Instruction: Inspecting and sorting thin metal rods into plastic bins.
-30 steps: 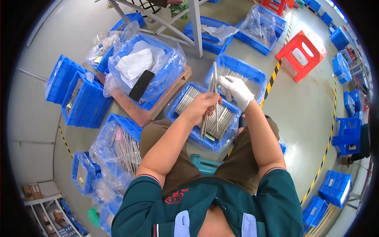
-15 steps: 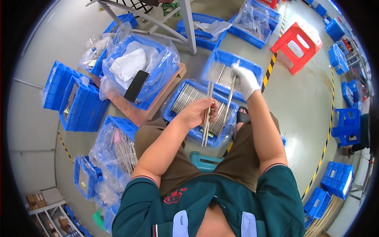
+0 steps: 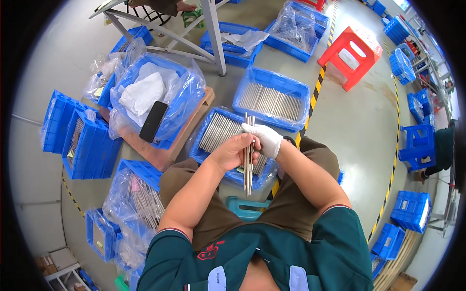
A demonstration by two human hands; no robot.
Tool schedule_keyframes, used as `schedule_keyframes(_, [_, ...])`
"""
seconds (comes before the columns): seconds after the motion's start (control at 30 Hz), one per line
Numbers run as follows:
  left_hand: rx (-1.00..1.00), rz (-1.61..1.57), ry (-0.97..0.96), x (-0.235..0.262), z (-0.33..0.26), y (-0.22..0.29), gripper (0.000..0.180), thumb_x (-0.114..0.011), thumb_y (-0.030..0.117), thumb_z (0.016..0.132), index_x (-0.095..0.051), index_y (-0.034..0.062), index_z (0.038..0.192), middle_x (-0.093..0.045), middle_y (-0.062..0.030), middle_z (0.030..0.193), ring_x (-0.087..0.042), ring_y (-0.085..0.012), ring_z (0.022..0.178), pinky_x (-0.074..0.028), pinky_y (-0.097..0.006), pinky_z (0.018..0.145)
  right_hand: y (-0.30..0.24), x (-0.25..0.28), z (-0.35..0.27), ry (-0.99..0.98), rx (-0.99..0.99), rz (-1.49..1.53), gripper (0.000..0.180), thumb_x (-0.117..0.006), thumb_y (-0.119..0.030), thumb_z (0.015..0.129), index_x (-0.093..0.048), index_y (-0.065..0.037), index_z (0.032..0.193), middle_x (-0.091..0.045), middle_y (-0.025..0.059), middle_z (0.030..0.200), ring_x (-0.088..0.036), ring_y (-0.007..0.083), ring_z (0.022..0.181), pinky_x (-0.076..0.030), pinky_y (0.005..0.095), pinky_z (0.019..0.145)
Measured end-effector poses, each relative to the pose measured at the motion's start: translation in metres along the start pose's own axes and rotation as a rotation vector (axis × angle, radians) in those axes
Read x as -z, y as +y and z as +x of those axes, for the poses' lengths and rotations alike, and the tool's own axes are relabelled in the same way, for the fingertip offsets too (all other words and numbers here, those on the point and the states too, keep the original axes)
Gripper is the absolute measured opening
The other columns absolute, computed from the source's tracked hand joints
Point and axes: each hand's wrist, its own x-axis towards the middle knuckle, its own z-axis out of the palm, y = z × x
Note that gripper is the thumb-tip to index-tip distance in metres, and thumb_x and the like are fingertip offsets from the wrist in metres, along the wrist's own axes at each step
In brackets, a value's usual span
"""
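Note:
In front of my lap, a small bundle of thin, shiny metal rods [image 3: 248, 177] stands nearly lengthwise in my hands. My bare left hand [image 3: 235, 152] is wrapped round its middle. Against it, my right hand [image 3: 265, 138] in a white glove closes on the upper part, its fingertips partly hidden. Below them, a plastic-lined blue bin [image 3: 195, 151] holds a row of similar rods [image 3: 218, 132], partly covered by my hands. Just beyond, a second blue bin [image 3: 297, 88] contains another row of rods [image 3: 270, 101].
A black phone [image 3: 154, 121] lies over white cloths [image 3: 143, 94] in a lined bin on a wooden pallet [image 3: 167, 153]. Bagged rods [image 3: 145, 201] stand by my left knee. A red stool [image 3: 350, 57] is at far right, a table leg [image 3: 213, 36] ahead. Another person's sleeve [image 3: 439, 153] shows at right.
My right hand has come down and left from over the far bin, bringing its single rod to the bundle in my left hand. Both hands are now together on the rods.

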Motion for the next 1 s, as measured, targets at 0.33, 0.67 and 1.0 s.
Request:
schedule_keyframes(0.33, [-0.080,0.210,0.341,-0.001,0.003,0.008,0.024,-0.054,0.029,0.092,-0.058,0.0056,0.091,-0.052,-0.0087,0.113,-0.049,-0.0175,0.106,-0.042,-0.036,0.091,-0.069,0.112,0.052,0.249,0.010,0.244,0.020,-0.051,-0.021,0.089,-0.051,-0.002,0.082,-0.058,0.0147,0.072,-0.061,0.0310,0.070,-0.051,0.0482,0.067])
schedule_keyframes(0.67, [-0.034,0.263,0.382,0.000,-0.003,0.041,0.023,-0.052,0.024,0.093,-0.059,0.0020,0.094,-0.057,-0.0097,0.106,-0.056,-0.0146,0.091,-0.046,-0.030,0.081,-0.122,0.317,0.170,0.801,0.501,0.233,0.020,-0.051,-0.024,0.093,-0.046,-0.005,0.100,-0.060,0.0109,0.082,-0.062,0.0277,0.076,-0.050,0.0423,0.069])
schedule_keyframes(1.0, [-0.078,0.206,0.419,0.023,0.013,0.050,0.023,-0.055,0.021,0.090,-0.059,-0.0013,0.094,-0.056,-0.0156,0.104,-0.057,-0.0198,0.089,-0.046,-0.032,0.080,-0.071,0.379,0.286,0.813,0.290,0.142,0.018,-0.052,-0.021,0.093,-0.049,-0.003,0.096,-0.058,0.0095,0.078,-0.059,0.0233,0.067,-0.051,0.0365,0.067])
